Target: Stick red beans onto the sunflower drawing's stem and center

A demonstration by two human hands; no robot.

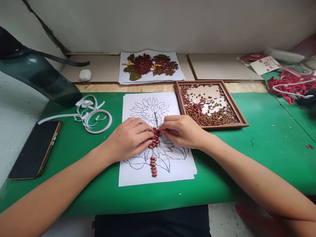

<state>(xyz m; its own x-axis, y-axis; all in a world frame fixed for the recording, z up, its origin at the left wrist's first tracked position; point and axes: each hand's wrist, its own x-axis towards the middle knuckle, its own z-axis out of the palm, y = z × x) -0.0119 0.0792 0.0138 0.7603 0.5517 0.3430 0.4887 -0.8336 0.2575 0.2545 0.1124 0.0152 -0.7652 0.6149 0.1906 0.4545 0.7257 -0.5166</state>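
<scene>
Left hand [132,136] is resting half-open, seemingly empty, by the beans [155,140]; right hand [184,130] is pinching, can't tell what. Crowding this tight could be knocking beans crooked.

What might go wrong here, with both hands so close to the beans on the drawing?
Fingers of the left hand and right hand crowd the red speckled beans, so a nudge could push some out of line.

The right wrist appears close to the near edge of the frame-like tray; a bump might spill its small loose beans.

The visible paper edges show no tape, so the sheet could shift.
</scene>
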